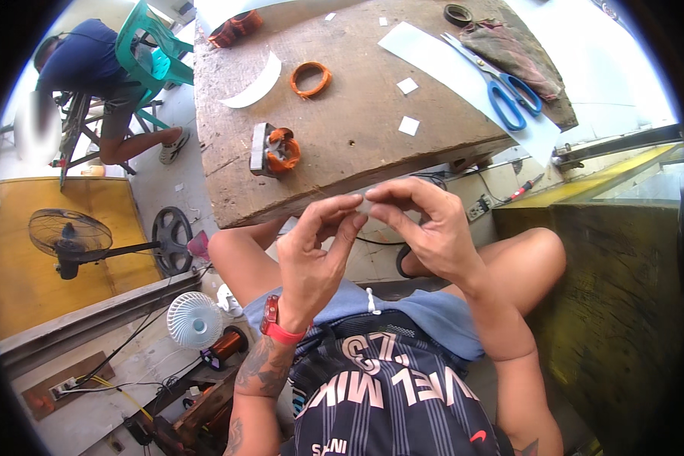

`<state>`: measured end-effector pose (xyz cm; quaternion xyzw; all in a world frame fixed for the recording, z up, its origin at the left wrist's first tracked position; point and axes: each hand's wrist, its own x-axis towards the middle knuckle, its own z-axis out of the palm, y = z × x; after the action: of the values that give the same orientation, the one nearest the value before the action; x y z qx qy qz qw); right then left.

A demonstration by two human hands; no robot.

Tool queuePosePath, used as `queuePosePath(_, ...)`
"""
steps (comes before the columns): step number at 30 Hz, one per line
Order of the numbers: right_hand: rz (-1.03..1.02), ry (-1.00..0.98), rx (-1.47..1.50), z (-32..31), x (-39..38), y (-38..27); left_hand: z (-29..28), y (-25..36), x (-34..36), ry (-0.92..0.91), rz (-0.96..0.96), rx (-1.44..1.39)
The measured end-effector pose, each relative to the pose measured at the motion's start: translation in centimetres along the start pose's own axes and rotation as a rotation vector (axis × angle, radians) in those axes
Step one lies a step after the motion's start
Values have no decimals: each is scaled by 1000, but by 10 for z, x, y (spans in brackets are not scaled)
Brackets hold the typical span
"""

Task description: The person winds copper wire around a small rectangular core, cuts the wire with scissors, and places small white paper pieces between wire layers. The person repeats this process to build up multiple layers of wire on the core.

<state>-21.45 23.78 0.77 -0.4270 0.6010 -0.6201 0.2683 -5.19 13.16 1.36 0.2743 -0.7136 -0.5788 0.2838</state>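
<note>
Above my lap, just off the near edge of the wooden table [357, 91], my left hand [311, 247] and my right hand [437, 228] meet at the fingertips. Both are closed in a pinch on a tiny greyish piece, too small to name. A red watch is on my left wrist. Closest on the tabletop is a metal core [260, 150] wound with orange copper wire [287, 152]. Behind it lies a loose ring-shaped copper coil [308, 94]. Small white paper squares [408, 125] are scattered to the right.
Blue-handled scissors [509, 102] lie on a white sheet [425, 57] beside a rumpled cloth [509, 49] and a tape roll [457, 14]. More copper coils [235, 29] sit far left. Fans [194, 321] and a wire spool [224, 346] stand lower left. A person [91, 61] works beyond.
</note>
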Motion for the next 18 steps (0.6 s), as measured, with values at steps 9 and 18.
queuePosePath(9,-264,30,-195,5,1,13,-10,-1,1,-43,39,202)
queuePosePath(18,-337,31,-253,7,1,9,-9,0,7,-54,59,202)
